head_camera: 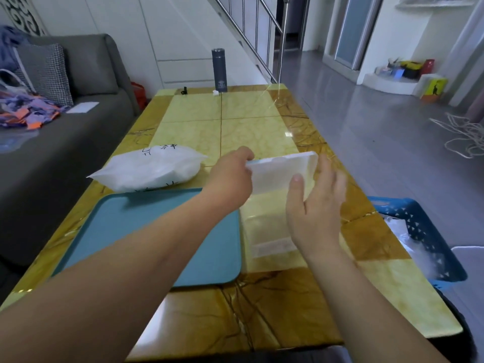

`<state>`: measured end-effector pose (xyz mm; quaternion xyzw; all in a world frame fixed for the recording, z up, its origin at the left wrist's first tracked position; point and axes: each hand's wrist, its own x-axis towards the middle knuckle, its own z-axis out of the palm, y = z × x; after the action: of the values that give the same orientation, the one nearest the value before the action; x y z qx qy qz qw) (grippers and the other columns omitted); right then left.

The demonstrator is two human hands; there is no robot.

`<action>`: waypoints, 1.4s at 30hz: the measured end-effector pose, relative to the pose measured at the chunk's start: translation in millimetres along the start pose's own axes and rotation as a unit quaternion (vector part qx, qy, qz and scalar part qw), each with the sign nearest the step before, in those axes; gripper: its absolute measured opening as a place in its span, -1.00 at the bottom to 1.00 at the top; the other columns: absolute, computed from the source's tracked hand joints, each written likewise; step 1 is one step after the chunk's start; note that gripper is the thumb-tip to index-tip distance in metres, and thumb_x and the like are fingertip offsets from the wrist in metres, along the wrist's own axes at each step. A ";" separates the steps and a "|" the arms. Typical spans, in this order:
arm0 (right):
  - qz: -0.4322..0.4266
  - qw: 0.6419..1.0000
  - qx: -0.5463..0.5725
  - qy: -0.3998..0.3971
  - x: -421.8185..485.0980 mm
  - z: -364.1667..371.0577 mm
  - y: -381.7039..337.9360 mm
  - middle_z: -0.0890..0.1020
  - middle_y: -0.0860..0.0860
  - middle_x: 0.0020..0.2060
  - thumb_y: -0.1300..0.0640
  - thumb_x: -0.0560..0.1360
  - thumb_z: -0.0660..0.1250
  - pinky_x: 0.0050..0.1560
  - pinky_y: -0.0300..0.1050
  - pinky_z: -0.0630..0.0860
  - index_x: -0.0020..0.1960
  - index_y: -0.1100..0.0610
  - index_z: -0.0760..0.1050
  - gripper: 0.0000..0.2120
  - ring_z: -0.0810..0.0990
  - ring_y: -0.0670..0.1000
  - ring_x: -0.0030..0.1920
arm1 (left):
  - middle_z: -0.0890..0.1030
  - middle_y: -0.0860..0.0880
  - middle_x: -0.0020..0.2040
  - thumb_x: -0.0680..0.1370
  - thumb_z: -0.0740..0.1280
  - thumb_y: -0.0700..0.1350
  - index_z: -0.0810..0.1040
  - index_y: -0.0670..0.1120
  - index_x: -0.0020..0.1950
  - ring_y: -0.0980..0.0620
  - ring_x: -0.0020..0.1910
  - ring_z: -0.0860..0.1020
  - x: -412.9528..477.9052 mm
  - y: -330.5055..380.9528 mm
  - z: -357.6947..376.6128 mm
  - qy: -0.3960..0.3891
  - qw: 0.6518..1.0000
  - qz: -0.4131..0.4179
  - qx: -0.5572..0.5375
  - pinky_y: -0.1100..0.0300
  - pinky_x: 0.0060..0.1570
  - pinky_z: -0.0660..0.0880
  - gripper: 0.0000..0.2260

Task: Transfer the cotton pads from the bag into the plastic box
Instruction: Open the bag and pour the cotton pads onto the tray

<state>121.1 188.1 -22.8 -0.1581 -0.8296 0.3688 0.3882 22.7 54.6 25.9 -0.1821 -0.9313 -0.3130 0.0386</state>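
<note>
The person is holding the plastic box (280,174) up off the counter (235,113), just beyond the far right corner of the teal tray (146,231). The left hand (233,171) is pinching the box's left edge in a closed grip, and the right hand (317,205) is cupping its right end, thumb lying on the near face and fingers reaching behind in a loose, fairly spread grip. The white bag (152,169) is lying on its side along the tray's far edge, touched by neither hand; the cotton pads are not showing, so they are presumably sitting inside it. A flat clear packet (269,231) is lying just off the tray's right edge, under the right wrist. The step in hand is probably opening or positioning the box, so the transfer looks barely begun. The risks are coming mainly from that light hold: the box is tilting in mid-air, and a sudden pull could be sending it slipping from the looser right hand towards the blue basket (424,231) well right of the tray. The soft bag could also be spilling pads onto the counter if tipped hastily.
</note>
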 end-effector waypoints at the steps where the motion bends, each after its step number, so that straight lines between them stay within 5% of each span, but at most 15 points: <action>1: -0.033 0.996 -0.021 -0.077 -1.8 5.8 -3.0 0.38 0.15 0.42 -0.03 0.63 0.29 0.39 -0.06 0.32 0.55 0.14 0.37 -0.46 0.32 0.13 0.45 | 0.58 -0.08 0.18 0.61 0.21 -0.28 0.47 -0.03 0.41 -0.07 0.04 0.54 6.1 -3.7 1.3 0.001 0.999 -0.013 -0.031 0.17 -0.05 0.38 -0.62; 4: -0.079 0.915 -0.187 -0.350 -8.9 20.9 -3.3 0.14 0.10 0.66 -0.18 0.54 0.29 0.65 0.17 -0.01 0.59 -0.05 0.32 -0.36 -0.03 0.15 0.68 | 0.53 -0.08 0.39 0.63 0.22 -0.27 0.34 0.00 0.57 -0.06 0.15 0.58 13.6 -14.3 7.2 -0.007 0.991 -0.050 -0.122 0.22 0.00 0.45 -0.50; 6: -0.053 0.874 -0.233 -0.422 -11.9 33.2 -0.5 -0.04 0.04 0.71 -0.22 0.58 0.21 0.66 0.20 -0.17 0.62 -0.09 0.23 -0.35 -0.19 0.13 0.69 | 0.47 -0.02 0.46 0.63 0.24 -0.24 0.25 0.03 0.62 -0.03 0.11 0.62 12.2 -24.9 9.6 -0.022 0.986 -0.067 -0.152 0.23 -0.06 0.53 -0.44; 12: -0.003 0.891 -0.247 -0.380 1.9 64.9 -3.9 0.05 0.10 0.70 -0.27 0.62 0.13 0.64 0.17 -0.11 0.61 0.01 0.28 -0.36 -0.06 0.14 0.69 | 0.43 0.08 0.46 0.61 0.30 -0.14 0.45 -0.01 0.50 0.01 0.19 0.58 3.9 -73.6 -22.2 0.003 1.000 -0.006 -0.008 0.00 0.27 0.53 -0.56; 15: -0.001 0.916 -0.231 -0.329 3.3 74.4 -15.1 0.16 0.09 0.68 -0.31 0.61 0.15 0.64 0.14 -0.07 0.64 0.03 0.21 -0.29 0.02 0.12 0.68 | 0.44 0.09 0.42 0.61 0.29 -0.12 0.52 0.00 0.40 -0.01 0.15 0.59 5.1 -103.5 -54.7 0.044 0.997 -0.025 0.051 0.07 0.21 0.50 -0.65; 21: -0.044 0.953 -0.127 -0.271 -5.8 100.6 -46.2 0.52 0.14 0.46 -0.14 0.56 0.24 0.58 0.20 0.22 0.42 0.14 0.56 -0.46 0.35 0.17 0.55 | 0.39 0.00 0.46 0.63 0.28 -0.09 0.43 -0.04 0.46 -0.15 0.29 0.53 12.4 -155.3 -80.1 0.031 0.982 -0.103 0.153 -0.04 0.19 0.51 -0.62; 27: -0.036 0.954 -0.066 -0.290 -17.7 118.6 -61.1 0.56 0.07 0.40 0.01 0.59 0.36 0.51 -0.09 0.28 0.38 0.13 0.59 -0.60 0.44 0.06 0.48 | 0.52 -0.11 0.28 0.59 0.32 -0.16 0.46 -0.06 0.37 -0.22 0.23 0.54 32.7 -181.1 -73.5 -0.019 0.966 -0.152 0.210 -0.09 0.14 0.53 -0.66; 31: -0.042 0.953 -0.057 -0.294 -18.0 127.7 -59.8 0.62 0.03 0.29 0.05 0.59 0.36 0.38 -0.14 0.36 0.34 0.12 0.60 -0.65 0.52 0.05 0.38 | 0.54 -0.12 0.13 0.55 0.27 -0.30 0.56 -0.09 0.14 -0.21 0.05 0.55 40.1 -189.8 -65.9 -0.034 0.956 -0.142 0.253 -0.04 -0.03 0.52 -0.78; 37: -0.033 0.952 -0.001 -0.306 -15.9 135.1 -67.4 0.63 -0.02 0.34 0.06 0.60 0.37 0.37 -0.21 0.36 0.40 0.10 0.57 -0.62 0.54 0.00 0.37 | 0.44 -0.12 0.18 0.60 0.26 -0.28 0.40 -0.14 0.17 -0.23 -0.14 0.53 31.8 -174.6 -66.3 0.053 0.965 -0.093 0.240 -0.05 -0.25 0.34 -0.83; 40: 0.058 0.937 0.110 -0.328 -18.3 132.1 -78.7 0.67 -0.07 0.23 -0.06 0.61 0.38 0.27 -0.27 0.50 0.40 0.06 0.57 -0.60 0.64 -0.04 0.21 | 0.43 -0.13 0.15 0.67 0.21 -0.20 0.39 -0.15 0.17 -0.28 -0.14 0.58 13.3 -149.4 -72.7 0.101 0.965 -0.029 0.239 -0.06 -0.30 0.30 -0.91; 42: 0.165 0.908 0.200 -0.329 -18.4 129.0 -83.8 0.72 0.04 0.01 -0.28 0.57 0.33 0.25 -0.02 0.63 0.17 0.10 0.65 -0.53 0.71 0.12 0.11 | 0.44 -0.11 0.13 0.69 0.19 -0.15 0.41 -0.14 0.15 -0.27 -0.15 0.58 -3.9 -132.5 -69.0 0.087 0.971 0.000 0.222 -0.07 -0.30 0.32 -0.91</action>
<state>37.0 58.0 -25.9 -0.0813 -0.7810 0.6172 0.0502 -24.8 -85.6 5.0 -0.1409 -0.9706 -0.1134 0.1587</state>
